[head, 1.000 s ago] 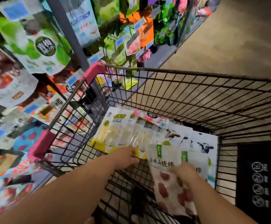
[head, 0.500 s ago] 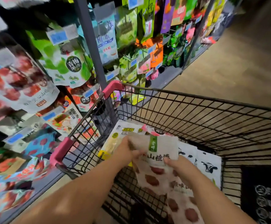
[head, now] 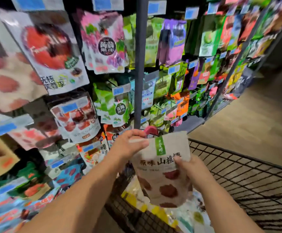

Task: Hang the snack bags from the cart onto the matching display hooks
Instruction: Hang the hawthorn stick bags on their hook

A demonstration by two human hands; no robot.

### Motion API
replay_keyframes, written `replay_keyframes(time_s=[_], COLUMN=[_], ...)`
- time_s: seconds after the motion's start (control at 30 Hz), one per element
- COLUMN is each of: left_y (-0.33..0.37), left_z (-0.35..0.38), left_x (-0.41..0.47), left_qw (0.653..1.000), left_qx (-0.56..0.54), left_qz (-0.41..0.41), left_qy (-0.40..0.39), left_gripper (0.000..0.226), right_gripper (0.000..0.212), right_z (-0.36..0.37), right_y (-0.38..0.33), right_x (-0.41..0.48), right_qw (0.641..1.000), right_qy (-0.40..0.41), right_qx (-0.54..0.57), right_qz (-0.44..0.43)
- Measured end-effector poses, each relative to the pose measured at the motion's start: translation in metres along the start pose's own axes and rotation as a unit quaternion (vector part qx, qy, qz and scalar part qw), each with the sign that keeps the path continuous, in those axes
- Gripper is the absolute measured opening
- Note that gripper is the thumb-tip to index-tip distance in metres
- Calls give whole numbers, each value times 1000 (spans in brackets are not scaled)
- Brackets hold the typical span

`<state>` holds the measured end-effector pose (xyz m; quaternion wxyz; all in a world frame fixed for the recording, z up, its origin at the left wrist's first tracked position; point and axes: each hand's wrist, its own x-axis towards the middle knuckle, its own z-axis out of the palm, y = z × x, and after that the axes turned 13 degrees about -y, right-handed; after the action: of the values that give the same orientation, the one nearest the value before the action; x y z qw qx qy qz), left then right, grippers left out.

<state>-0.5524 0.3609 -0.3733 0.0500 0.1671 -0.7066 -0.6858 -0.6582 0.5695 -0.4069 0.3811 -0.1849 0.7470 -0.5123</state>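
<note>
A beige hawthorn snack bag (head: 162, 179) with a green label strip and dark red rounds is held upright above the black wire cart (head: 237, 167). My left hand (head: 128, 145) pinches its top left corner. My right hand (head: 190, 170) grips its right edge, thumb on the front. More bags (head: 155, 211), yellow and white, lie in the cart below it. A blurred bag with the same red rounds (head: 7, 81) hangs at the far left of the display.
The display wall (head: 103, 64) is packed with hanging snack bags and blue price tags. A dark upright post (head: 139, 64) divides the racks. The cart's pink corner (head: 151, 130) sits just behind the held bag. Tan floor (head: 254, 115) runs to the right.
Both hands have lifted the hawthorn bag up out of the cart, and my view has swung up from the cart to the display wall.
</note>
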Motion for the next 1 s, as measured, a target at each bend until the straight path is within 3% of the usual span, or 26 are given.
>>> replay_keyframes(time_s=[0.07,0.17,0.3,0.47,0.67,0.77,0.83,1.0], left_y=[22,57,92,107,125,136,143,154], left_z=[-24,-63,-113,-174,-242,-269,-288,-334], left_x=[-10,-29,-56,-84,-117,-129,-133,-137], left_qw=[999,994,984,970,952,948,948,942], left_qx=[38,79,85,91,108,84,65,8], left_qz=[18,48,91,123,173,198,210,232], left_qy=[13,49,126,187,228,235,229,244], left_gripper=[17,13,12,9,11,15,30,29], right_gripper=[51,48,4,21,17,16,15,11], right_z=[13,38,84,149,227,260,279,324], right_y=[-29,-77,-143,-200,-256,-282,-294,-317], right_x=[4,10,11,17,35,42,47,63], right_qw=[999,995,986,973,959,957,956,953], right_qy=[-22,-16,-6,-25,-38,-42,-33,-28], right_qx=[0,-19,-59,-76,-91,-90,-91,-82], right_qz=[-46,-96,-154,-216,-265,-273,-277,-291])
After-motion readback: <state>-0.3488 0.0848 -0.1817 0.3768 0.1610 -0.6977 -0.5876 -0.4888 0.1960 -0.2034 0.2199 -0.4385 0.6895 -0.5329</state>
